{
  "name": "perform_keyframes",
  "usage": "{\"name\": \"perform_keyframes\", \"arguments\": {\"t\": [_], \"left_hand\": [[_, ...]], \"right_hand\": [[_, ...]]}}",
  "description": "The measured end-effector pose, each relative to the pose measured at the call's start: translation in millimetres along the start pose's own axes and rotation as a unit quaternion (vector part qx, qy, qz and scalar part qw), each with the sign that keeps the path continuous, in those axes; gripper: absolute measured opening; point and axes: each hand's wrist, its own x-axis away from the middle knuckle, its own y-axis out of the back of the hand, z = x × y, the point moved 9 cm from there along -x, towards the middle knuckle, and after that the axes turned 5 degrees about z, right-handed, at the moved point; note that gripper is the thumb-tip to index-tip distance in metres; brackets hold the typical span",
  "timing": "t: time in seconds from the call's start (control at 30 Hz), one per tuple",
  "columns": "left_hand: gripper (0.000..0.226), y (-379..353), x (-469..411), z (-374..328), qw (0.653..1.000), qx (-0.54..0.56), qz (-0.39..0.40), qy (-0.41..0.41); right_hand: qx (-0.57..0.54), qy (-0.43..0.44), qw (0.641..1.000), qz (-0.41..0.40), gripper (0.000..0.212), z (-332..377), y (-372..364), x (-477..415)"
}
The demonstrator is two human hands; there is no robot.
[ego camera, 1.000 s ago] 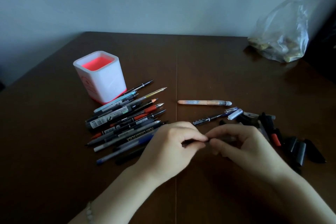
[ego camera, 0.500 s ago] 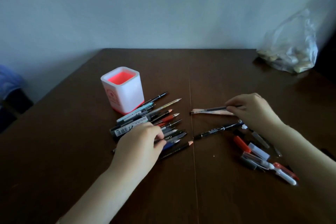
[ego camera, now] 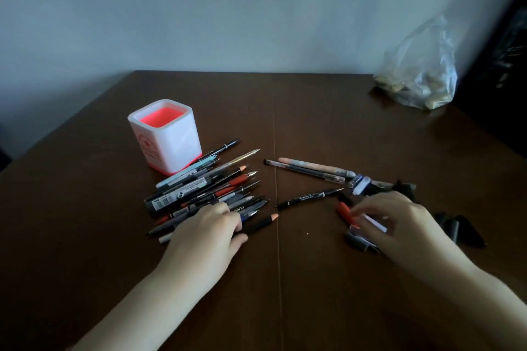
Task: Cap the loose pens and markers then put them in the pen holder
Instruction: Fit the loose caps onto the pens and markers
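**Head view.** A white pen holder [ego camera: 168,137] with a red interior is shown upright on the left half of a dark wooden table [ego camera: 328,111]. Just in front of it and to its right, a pile of pens [ego camera: 205,188] is spread flat, with tips directed to the upper right and many of them uncapped.

The left hand [ego camera: 205,234] is laid palm down on the near end of the pile. Its fingers are bent over the barrels and its thumb is extended beside a black pencil [ego camera: 262,222]. Whether any pen is pinched cannot be told.

Near the table's middle, a clear pen [ego camera: 305,170] and a peach pen [ego camera: 313,165] lie side by side, touching, apart from the pile. A black pen [ego camera: 309,196] lies alone nearer the viewer, between the two hands.

The right hand [ego camera: 399,222] is held over a scatter of caps [ego camera: 362,185], its fingers bent downward and blurred. A red cap [ego camera: 345,211] and a pale cap [ego camera: 375,224] are seen at the fingertips, but whether either is gripped cannot be told. Further dark caps [ego camera: 456,228] lie to the right of that hand.

A clear plastic bag [ego camera: 419,74] is set at the far right corner, against a pale wall [ego camera: 228,8].
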Motion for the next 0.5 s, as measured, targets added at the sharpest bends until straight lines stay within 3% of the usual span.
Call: {"name": "perform_keyframes", "arguments": {"t": [0.1,0.17,0.33,0.5], "left_hand": [[0.018,-2,-5,-16,0.997,-0.071,-0.004,-0.027],[0.024,6,-8,-27,0.997,-0.027,-0.051,-0.048],[0.009,5,-23,-57,0.989,0.094,-0.096,-0.064],[0.008,-7,-30,-61,0.976,0.178,-0.105,-0.073]], "right_hand": [[-0.009,-0.026,1.0,0.007,0.038,-10,3,25],[0.002,-0.043,0.999,-0.004,0.038,-19,7,38],[0.011,-0.102,0.993,-0.062,0.017,-46,22,44],[0.053,-0.155,0.984,-0.074,0.022,-54,24,10]]}}
